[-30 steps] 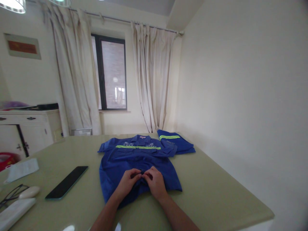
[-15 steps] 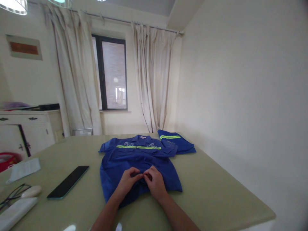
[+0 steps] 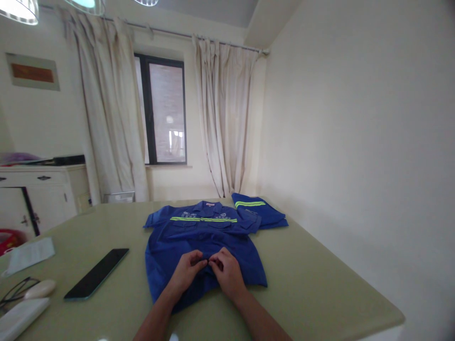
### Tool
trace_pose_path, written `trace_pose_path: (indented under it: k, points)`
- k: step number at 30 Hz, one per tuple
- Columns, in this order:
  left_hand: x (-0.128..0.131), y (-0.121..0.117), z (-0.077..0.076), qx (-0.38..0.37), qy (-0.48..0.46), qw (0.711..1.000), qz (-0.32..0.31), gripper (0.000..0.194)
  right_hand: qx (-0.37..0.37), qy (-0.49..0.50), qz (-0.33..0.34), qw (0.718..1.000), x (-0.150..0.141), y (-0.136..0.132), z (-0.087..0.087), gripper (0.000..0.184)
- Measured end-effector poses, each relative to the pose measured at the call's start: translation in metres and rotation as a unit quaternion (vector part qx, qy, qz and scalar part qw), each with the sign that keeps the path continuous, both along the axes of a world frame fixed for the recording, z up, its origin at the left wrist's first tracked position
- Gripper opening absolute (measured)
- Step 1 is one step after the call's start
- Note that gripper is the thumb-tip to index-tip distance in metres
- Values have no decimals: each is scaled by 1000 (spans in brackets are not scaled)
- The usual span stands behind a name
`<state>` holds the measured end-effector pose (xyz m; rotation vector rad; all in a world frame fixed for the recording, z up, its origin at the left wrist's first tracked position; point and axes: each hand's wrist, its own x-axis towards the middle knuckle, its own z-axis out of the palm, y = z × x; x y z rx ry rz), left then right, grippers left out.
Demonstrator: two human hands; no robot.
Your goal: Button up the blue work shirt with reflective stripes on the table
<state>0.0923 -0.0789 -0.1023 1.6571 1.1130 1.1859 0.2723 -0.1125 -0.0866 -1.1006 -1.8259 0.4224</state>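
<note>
Fingers (image 3: 202, 265) of left hand (image 3: 185, 273) and right hand (image 3: 229, 274) pinch the blue shirt (image 3: 203, 240).

A plain, pale wall (image 3: 355, 132) fills the stretch from 1 to 4 o'clock. Cream curtains (image 3: 227, 109) hang from a thin rod (image 3: 177, 34) at 12 and 10 o'clock, with a dark-framed window (image 3: 167, 109) between them (its pane shows a small bright patch). Lit lamps (image 3: 21, 13) hang along the top edge at 10 and 11 o'clock. A white cabinet (image 3: 48, 201) stands at 9 o'clock; the glossy greenish table (image 3: 320, 284) spreads from 4 to 8 o'clock.
</note>
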Motion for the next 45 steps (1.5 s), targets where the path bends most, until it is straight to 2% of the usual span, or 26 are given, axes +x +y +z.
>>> trace_pose_path:
  k: [6,14,24,30,38,45]
  points:
    - [-2,3,-5,0,9,1000,10,34,3,-6,-1,1000,0,1,-1,13]
    - [0,1,0,19,34,999,12,24,-10,-2,-2,1000,0,0,1,13]
    - [4,-3,3,-1,59,998,13,44,2,-10,-3,1000,0,-2,4,17]
    - [3,-1,0,15,86,996,11,40,-8,-23,8,1000,1,-2,2,16]
    - [1,-4,4,29,103,994,13,39,-19,-23,16,999,0,-1,0,14]
    - [-1,1,-4,15,93,996,-1,36,-33,6,31,999,2,3,0,10]
